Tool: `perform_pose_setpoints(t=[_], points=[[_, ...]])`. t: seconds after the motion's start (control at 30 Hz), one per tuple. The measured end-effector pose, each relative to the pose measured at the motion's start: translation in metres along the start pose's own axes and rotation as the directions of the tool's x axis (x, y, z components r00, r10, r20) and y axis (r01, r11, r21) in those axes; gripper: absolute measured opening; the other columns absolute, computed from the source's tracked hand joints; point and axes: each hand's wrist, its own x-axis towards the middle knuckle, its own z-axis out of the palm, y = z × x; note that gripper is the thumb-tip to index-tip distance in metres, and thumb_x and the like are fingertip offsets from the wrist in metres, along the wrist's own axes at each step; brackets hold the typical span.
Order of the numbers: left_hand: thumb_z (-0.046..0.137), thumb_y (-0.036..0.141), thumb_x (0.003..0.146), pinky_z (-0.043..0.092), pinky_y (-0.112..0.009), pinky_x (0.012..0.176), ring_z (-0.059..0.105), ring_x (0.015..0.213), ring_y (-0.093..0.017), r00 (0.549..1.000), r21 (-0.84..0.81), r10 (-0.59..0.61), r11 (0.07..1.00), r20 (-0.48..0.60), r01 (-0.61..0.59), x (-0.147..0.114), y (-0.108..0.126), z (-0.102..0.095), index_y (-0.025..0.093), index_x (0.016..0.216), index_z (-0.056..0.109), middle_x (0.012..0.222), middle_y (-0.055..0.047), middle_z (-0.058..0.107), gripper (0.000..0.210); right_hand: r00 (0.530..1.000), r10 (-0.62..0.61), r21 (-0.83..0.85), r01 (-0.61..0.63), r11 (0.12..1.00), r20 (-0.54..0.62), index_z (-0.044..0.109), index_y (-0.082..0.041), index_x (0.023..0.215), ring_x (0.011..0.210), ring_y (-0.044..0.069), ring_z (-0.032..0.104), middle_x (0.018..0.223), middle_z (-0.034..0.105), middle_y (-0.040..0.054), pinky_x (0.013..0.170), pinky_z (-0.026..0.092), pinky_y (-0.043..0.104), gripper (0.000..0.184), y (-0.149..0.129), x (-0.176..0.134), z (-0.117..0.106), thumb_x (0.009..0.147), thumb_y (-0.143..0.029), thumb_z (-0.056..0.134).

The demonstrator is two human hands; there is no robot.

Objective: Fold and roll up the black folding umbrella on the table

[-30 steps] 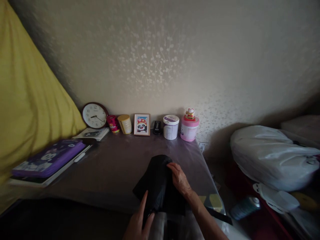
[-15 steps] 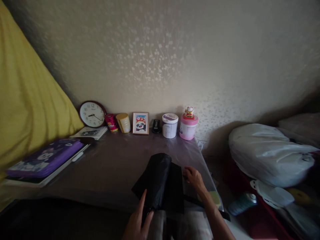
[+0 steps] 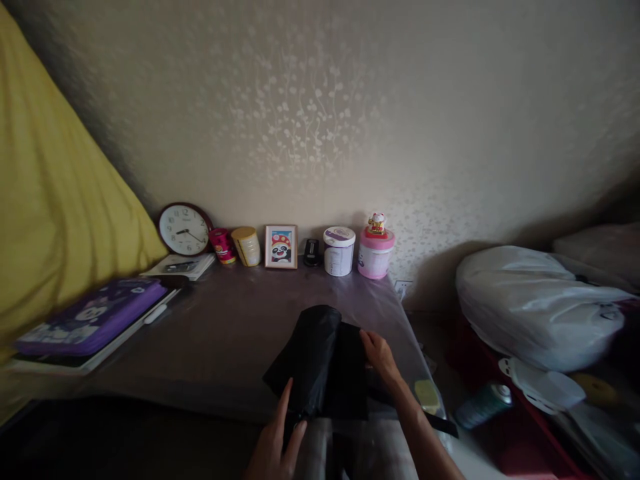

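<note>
A black bundle that looks like a loosely furled folding umbrella lies at the table's near edge. My left hand is around its near end, with the forefinger stretched along the fabric; a small shiny spot shows by the thumb. On its right side spreads a flat black fabric flap; I cannot tell if it belongs to the bundle. My right hand pinches the flap's far right edge, fingers curled. A black strap sticks out beyond my right forearm, and its other end is hidden.
Along the wall stand a clock, a picture frame, a white tub and a pink tub bearing a cat figurine. Left lies a purple case. Near the right edge sits a yellow block; beyond are a spray can and a white bag.
My right hand has moved slightly left and closed on the edge of the black flap. The left hand keeps its hold on the umbrella.
</note>
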Motion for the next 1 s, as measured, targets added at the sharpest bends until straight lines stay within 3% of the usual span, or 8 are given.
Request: perform_pose_setpoints(t=[0.2, 0.43, 0.57, 0.63, 0.8, 0.83, 0.9, 1.0], points=[[0.040, 0.046, 0.087, 0.036, -0.046, 0.104, 0.038, 0.130, -0.027, 1.000, 0.002, 0.017, 1.000, 0.007, -0.017, 0.000, 0.000, 0.000, 0.023, 0.144, 0.019, 0.143, -0.008, 0.039, 0.065, 0.984, -0.155, -0.297, 0.121, 0.947, -0.092, 0.064, -0.016, 0.077, 0.072, 0.020, 0.064, 0.072, 0.068, 0.0072, 0.060, 0.042, 0.025, 0.031, 0.006, 0.005, 0.015, 0.085, -0.037, 0.042], [0.038, 0.048, 0.088, 0.042, -0.043, 0.099, 0.046, 0.124, -0.026, 1.000, -0.035, -0.023, 0.999, -0.015, 0.023, 0.000, -0.002, -0.002, 0.025, 0.144, 0.020, 0.140, -0.006, 0.044, 0.063, 0.982, -0.170, -0.641, 0.081, 0.763, -0.079, 0.059, -0.016, 0.102, 0.079, 0.022, 0.066, 0.084, 0.070, 0.0099, 0.065, 0.043, 0.028, 0.024, 0.004, -0.008, 0.014, 0.090, -0.029, 0.043], [0.043, 0.051, 0.086, 0.046, -0.038, 0.093, 0.054, 0.116, -0.025, 0.999, -0.062, -0.037, 0.997, 0.014, 0.037, 0.001, 0.003, -0.007, 0.024, 0.143, 0.023, 0.138, -0.009, 0.047, 0.066, 0.892, -0.431, -0.707, 0.217, 0.673, -0.137, 0.057, -0.015, 0.106, 0.093, 0.023, 0.061, 0.099, 0.065, 0.0132, 0.077, 0.044, 0.031, 0.024, -0.004, -0.017, 0.013, 0.090, -0.025, 0.043], [0.042, 0.051, 0.086, 0.046, -0.037, 0.092, 0.055, 0.115, -0.025, 0.999, -0.064, -0.043, 0.997, 0.022, 0.045, 0.002, 0.004, -0.008, 0.023, 0.143, 0.023, 0.138, -0.010, 0.047, 0.066, 0.857, -0.508, -0.678, 0.323, 0.660, -0.086, 0.060, -0.017, 0.101, 0.092, 0.020, 0.060, 0.096, 0.064, 0.0098, 0.079, 0.044, 0.029, 0.022, -0.007, -0.018, 0.015, 0.090, -0.020, 0.040], [0.041, 0.053, 0.085, 0.042, -0.038, 0.098, 0.046, 0.124, -0.025, 0.999, -0.086, -0.039, 0.996, 0.007, 0.039, 0.003, 0.005, -0.008, 0.022, 0.143, 0.024, 0.138, -0.009, 0.047, 0.068, 0.856, -0.494, -0.627, 0.472, 0.620, 0.156, 0.062, -0.020, 0.098, 0.091, 0.017, 0.059, 0.096, 0.064, 0.0047, 0.082, 0.044, 0.025, 0.027, -0.011, -0.017, 0.024, 0.087, -0.009, 0.041], [0.041, 0.054, 0.084, 0.045, -0.038, 0.094, 0.052, 0.118, -0.026, 0.998, -0.099, -0.052, 0.994, 0.018, 0.054, 0.003, 0.006, -0.008, 0.022, 0.143, 0.023, 0.137, -0.010, 0.048, 0.069, 0.851, -0.494, -0.637, 0.483, 0.600, 0.180, 0.062, -0.020, 0.100, 0.092, 0.018, 0.058, 0.098, 0.064, 0.0050, 0.084, 0.043, 0.026, 0.028, -0.011, -0.018, 0.025, 0.087, -0.008, 0.041], [0.041, 0.058, 0.082, 0.053, -0.037, 0.072, 0.067, 0.085, -0.025, 0.992, -0.137, -0.102, 0.984, 0.070, 0.111, 0.003, 0.009, -0.007, 0.022, 0.144, 0.017, 0.129, -0.013, 0.055, 0.075, 0.831, -0.510, -0.647, 0.517, 0.560, 0.222, 0.062, -0.020, 0.103, 0.092, 0.018, 0.057, 0.099, 0.063, 0.0055, 0.084, 0.043, 0.028, 0.028, -0.012, -0.025, 0.027, 0.086, -0.009, 0.043], [0.038, 0.065, 0.080, 0.046, -0.030, 0.043, 0.056, 0.042, -0.016, 0.976, -0.181, -0.176, 0.963, 0.128, 0.198, 0.002, 0.016, -0.007, 0.023, 0.145, 0.008, 0.100, -0.011, 0.069, 0.083, 0.798, -0.532, -0.646, 0.569, 0.508, 0.284, 0.063, -0.021, 0.097, 0.089, 0.018, 0.055, 0.095, 0.061, 0.0048, 0.081, 0.043, 0.028, 0.024, -0.013, -0.041, 0.030, 0.087, -0.011, 0.045]])
